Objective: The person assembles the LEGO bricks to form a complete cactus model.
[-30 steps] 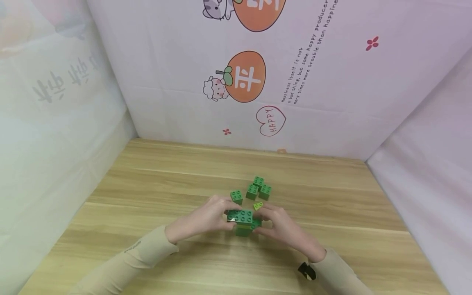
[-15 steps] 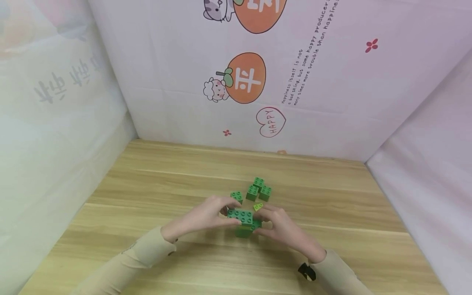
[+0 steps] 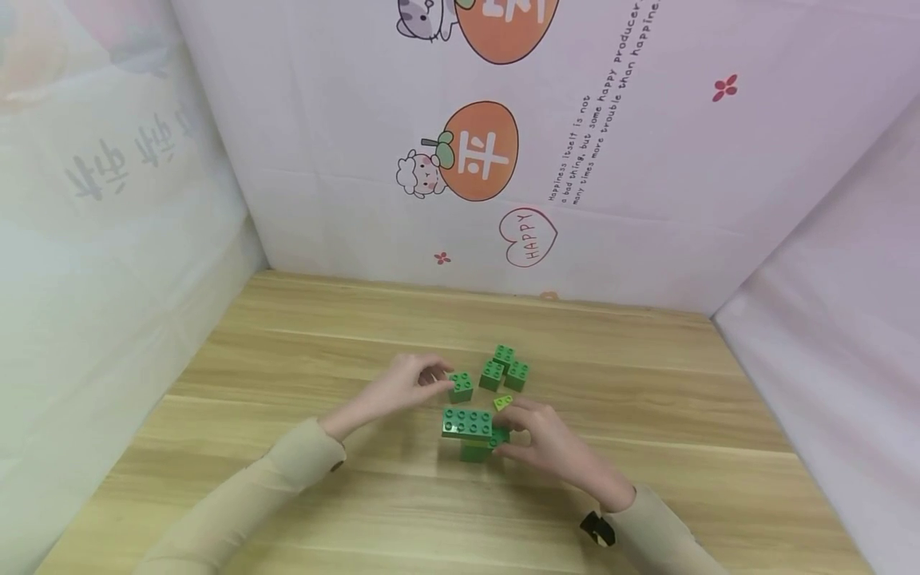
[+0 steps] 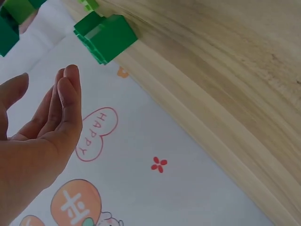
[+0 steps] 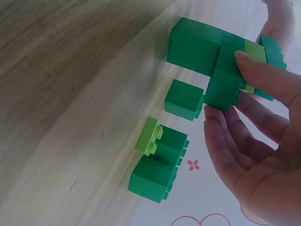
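Observation:
A stack of green toy building bricks (image 3: 467, 423) stands on the table, with a wide eight-stud brick on top and a lime layer (image 5: 255, 51) under it. My right hand (image 3: 542, 443) pinches the stack's protruding green brick (image 5: 225, 77) between thumb and fingers. Behind the stack, my left hand (image 3: 406, 385) is at the left side of a loose four-stud green brick (image 3: 461, 388). In the left wrist view, a gap separates the left hand's thumb from its fingers (image 4: 70, 94), and nothing is between them. Whether the fingertips touch the loose brick cannot be told.
Several more green bricks (image 3: 492, 375) are clustered farther back. A small lime brick (image 3: 503, 402) lies just beyond my right hand's fingers. The wooden table (image 3: 345, 335) meets a white printed cloth (image 3: 345, 160) at the back, with cloth on both sides too.
My left hand has let go of the stack's top brick and moved back and left, beside the loose green brick. My right hand keeps its hold on the stack.

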`<state>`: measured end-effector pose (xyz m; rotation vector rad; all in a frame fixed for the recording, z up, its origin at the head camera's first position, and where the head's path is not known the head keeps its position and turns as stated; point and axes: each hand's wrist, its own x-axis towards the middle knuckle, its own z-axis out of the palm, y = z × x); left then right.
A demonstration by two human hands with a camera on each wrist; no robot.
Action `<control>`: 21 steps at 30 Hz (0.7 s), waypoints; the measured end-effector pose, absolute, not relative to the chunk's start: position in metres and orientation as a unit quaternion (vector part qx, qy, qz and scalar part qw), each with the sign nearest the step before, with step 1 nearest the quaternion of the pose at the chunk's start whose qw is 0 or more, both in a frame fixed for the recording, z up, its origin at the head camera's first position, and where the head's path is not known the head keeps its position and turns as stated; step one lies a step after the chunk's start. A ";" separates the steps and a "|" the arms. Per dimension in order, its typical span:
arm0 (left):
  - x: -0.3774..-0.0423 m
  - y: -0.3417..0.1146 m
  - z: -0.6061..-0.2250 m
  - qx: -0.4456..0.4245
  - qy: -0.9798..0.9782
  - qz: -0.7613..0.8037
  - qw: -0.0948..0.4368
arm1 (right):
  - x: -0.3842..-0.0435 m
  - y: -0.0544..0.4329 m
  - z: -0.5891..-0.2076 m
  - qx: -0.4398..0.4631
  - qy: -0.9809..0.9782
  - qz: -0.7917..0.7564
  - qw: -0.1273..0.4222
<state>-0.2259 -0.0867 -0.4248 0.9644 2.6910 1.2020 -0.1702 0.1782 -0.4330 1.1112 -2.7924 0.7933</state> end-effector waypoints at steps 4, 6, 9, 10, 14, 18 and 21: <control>-0.233 -0.086 -0.430 0.299 0.877 0.376 0.028 | -0.171 0.179 -0.434 0.355 -0.900 0.254 0.016; -0.237 -0.086 -0.433 0.291 0.881 0.372 0.032 | -0.171 0.179 -0.434 0.358 -0.898 0.254 0.018; -0.242 -0.083 -0.436 0.281 0.886 0.368 0.037 | -0.170 0.179 -0.434 0.357 -0.898 0.255 0.018; -0.244 -0.083 -0.437 0.279 0.888 0.364 0.037 | -0.170 0.179 -0.434 0.357 -0.899 0.255 0.017; -0.250 -0.079 -0.442 0.277 0.893 0.352 0.041 | -0.170 0.178 -0.433 0.355 -0.900 0.254 0.015; -0.252 -0.075 -0.443 0.280 0.897 0.339 0.046 | -0.171 0.178 -0.433 0.355 -0.900 0.253 0.015; -0.253 -0.071 -0.443 0.282 0.901 0.326 0.055 | -0.171 0.179 -0.434 0.355 -0.900 0.252 0.014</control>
